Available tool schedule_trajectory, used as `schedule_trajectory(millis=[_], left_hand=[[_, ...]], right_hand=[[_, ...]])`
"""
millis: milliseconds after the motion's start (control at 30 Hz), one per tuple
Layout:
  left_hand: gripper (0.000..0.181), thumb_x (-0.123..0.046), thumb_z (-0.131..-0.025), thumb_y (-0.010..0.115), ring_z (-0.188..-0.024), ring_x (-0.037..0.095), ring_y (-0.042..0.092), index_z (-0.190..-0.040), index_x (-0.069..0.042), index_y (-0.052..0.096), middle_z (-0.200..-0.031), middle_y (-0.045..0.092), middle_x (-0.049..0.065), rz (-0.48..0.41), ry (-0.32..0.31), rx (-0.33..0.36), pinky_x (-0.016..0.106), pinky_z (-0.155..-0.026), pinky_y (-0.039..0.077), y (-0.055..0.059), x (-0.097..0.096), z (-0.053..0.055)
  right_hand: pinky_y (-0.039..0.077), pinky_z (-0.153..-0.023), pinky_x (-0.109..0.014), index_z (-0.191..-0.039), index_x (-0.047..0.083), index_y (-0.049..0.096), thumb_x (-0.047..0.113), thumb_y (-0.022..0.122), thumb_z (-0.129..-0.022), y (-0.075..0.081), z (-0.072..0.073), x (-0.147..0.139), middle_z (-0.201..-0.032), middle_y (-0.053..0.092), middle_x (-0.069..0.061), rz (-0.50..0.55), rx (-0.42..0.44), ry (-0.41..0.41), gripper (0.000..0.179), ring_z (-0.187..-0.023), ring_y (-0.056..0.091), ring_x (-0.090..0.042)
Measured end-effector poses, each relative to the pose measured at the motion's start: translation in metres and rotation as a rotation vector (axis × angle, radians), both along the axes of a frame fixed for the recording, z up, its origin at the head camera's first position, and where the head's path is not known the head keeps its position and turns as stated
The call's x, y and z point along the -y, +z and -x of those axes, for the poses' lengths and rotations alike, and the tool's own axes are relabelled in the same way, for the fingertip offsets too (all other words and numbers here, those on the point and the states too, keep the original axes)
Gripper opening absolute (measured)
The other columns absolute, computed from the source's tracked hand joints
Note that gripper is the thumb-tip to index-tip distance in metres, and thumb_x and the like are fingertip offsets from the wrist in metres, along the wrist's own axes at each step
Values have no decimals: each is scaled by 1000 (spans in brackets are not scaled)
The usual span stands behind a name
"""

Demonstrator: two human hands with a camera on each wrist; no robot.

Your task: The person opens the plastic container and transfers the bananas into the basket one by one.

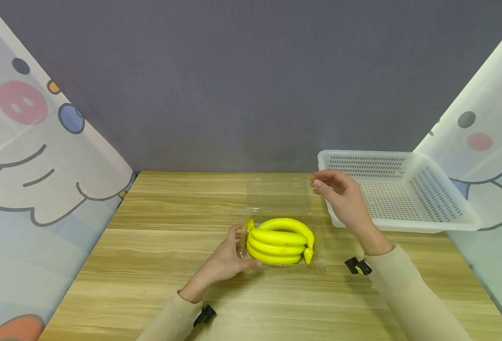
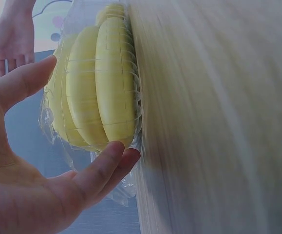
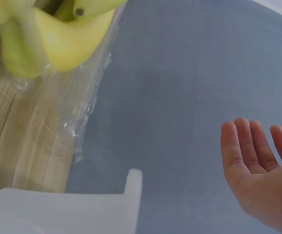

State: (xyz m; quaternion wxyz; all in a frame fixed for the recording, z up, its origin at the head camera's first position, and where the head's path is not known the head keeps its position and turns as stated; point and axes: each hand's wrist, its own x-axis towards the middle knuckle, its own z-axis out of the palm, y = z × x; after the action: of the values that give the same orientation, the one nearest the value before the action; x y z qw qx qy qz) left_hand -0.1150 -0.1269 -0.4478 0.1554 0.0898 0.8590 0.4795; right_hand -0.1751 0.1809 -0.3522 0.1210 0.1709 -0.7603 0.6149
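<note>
Clear box (image 1: 278, 193), left hand (image 1: 225, 259) at edge

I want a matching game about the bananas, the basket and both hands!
Column one:
1. bananas
2. basket
3. left hand
4. right hand

Column two (head view):
A. white, with lots of little holes
B. up by the basket's left side
C. yellow, lying in the clear box
D. at the clear box's left end

Right pairs: 1-C, 2-A, 3-D, 4-B
</note>
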Motion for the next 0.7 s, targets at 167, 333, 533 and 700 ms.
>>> schedule_trajectory(millis=[167, 333, 533, 700], left_hand=[[114, -36, -77, 89, -130, 44, 50, -159, -6, 15, -150, 41, 27, -8, -4, -3, 59, -100, 48, 0, 1, 0], [114, -36, -77, 89, -131, 45, 49, -159, -7, 15, -150, 41, 27, -5, -6, 0, 60, -101, 48, 0, 0, 0], [115, -37, -77, 89, -130, 44, 50, -159, -7, 15, -150, 41, 27, -11, -6, 4, 59, -100, 48, -1, 0, 0], [114, -36, -77, 89, -129, 44, 50, -159, -7, 15, -149, 41, 26, -13, -8, 1, 59, -100, 48, -1, 1, 1]], right_hand=[[55, -84, -20, -120, -7, 65, 7, 64, -100, 4, -9, 6, -114, 66, -21, -51, -15, 6, 24, -96, 67, -13], [52, -85, -17, -119, -3, 67, 10, 65, -99, 2, -16, 11, -115, 69, -15, -155, -22, -29, 23, -99, 63, -6], [54, -87, -24, -119, 4, 68, 14, 70, -97, -3, -25, 18, -113, 71, -7, -254, -34, -29, 24, -100, 64, -14], [56, -91, -43, -118, 0, 68, 9, 72, -94, -6, -31, 25, -112, 71, -11, -275, -73, -1, 26, -101, 66, -23]])
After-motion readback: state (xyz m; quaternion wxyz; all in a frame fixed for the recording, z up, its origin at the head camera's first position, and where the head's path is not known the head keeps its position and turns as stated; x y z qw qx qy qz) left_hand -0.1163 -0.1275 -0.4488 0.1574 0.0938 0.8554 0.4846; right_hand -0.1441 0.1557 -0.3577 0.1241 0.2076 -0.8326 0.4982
